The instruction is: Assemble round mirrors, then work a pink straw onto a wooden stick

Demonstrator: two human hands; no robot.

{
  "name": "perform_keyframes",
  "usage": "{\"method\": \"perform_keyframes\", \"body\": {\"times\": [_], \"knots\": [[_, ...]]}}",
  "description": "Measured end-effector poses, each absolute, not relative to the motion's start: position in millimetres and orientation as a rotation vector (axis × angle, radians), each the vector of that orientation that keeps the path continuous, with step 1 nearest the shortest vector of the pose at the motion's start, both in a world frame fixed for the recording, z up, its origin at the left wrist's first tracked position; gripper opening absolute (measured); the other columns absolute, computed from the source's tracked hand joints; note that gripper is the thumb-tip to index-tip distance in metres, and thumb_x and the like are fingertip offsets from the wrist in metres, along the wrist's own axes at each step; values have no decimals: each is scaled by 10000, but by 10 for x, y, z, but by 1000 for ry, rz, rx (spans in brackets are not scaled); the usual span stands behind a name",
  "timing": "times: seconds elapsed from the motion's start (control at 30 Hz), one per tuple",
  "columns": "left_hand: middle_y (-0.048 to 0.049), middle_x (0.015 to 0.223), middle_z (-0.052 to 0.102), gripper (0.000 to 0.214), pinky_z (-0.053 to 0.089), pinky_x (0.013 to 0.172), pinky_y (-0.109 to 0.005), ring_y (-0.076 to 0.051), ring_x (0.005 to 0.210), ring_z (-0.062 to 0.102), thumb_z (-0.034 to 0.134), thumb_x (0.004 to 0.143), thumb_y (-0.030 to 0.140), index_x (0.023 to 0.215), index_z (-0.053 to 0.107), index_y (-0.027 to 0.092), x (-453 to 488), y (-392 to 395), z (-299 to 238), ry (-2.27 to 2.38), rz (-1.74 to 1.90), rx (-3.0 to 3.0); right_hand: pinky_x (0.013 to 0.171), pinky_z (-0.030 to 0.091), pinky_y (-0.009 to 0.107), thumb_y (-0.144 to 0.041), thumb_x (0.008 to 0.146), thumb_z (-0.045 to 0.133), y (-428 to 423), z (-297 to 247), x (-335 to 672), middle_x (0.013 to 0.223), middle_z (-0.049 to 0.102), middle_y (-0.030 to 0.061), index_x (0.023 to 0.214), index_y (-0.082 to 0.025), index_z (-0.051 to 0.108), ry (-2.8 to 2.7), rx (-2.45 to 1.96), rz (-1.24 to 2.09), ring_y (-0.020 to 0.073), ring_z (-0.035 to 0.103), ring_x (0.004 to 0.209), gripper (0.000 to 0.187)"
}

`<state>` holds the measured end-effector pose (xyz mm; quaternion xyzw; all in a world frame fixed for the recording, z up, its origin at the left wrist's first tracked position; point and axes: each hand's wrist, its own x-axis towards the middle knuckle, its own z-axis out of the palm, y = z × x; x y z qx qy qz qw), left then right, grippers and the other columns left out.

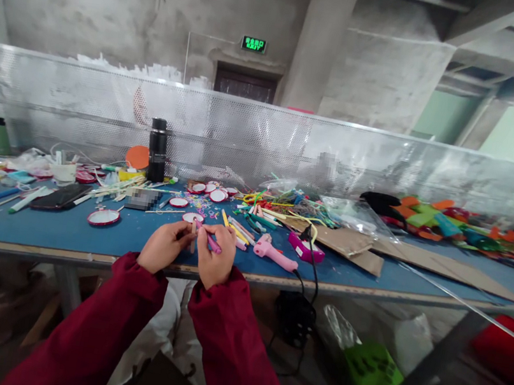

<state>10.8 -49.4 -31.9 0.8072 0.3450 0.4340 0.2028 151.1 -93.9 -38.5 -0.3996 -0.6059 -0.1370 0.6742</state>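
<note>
Close to the table's front edge, my left hand (165,244) pinches a thin, light-coloured stick (193,238) upright between its fingers. My right hand (217,256) is closed on a pink marker (213,243), and its tip end points at the stick. Both hands nearly touch. Just behind them lies a round red-rimmed white lid (193,217), with small coloured rings (210,211) scattered around. To the right of my right hand are several loose markers (237,231) and a pink corded hand tool (275,253).
A black flask (157,155) stands behind my hands. More red-rimmed lids (104,216) and a dark phone-like slab (62,196) lie to the left. Rightward are a magenta box (305,248), tangled coloured strands (279,201) and flat cardboard (448,267). A perforated metal panel (265,139) borders the table's back.
</note>
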Motion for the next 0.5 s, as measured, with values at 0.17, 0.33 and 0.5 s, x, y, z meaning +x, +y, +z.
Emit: {"method": "perform_keyframes", "body": {"times": [0.17, 0.33, 0.5], "knots": [[5, 704, 623, 272, 397, 629, -242, -144, 654, 538, 514, 909, 398, 765, 617, 192, 111, -511, -312, 960, 1220, 2250, 925, 405, 380, -268, 913, 576, -944, -382, 1511, 761, 686, 0, 803, -223, 596, -1363, -898, -307, 168, 629, 755, 120], [12, 674, 603, 302, 381, 615, -238, -137, 634, 516, 517, 907, 414, 717, 587, 189, 113, -520, -304, 965, 1211, 2255, 940, 402, 390, -247, 909, 557, -946, -382, 1515, 731, 669, -3, 758, -217, 579, -1358, -889, -308, 163, 618, 731, 155], [11, 672, 605, 292, 382, 618, -239, -139, 638, 519, 518, 905, 416, 735, 593, 190, 112, -511, -302, 959, 1203, 2245, 954, 398, 398, -243, 903, 550, -947, -378, 1514, 716, 663, -4, 742, -218, 570, -1364, -894, -315, 162, 608, 717, 164]]}}
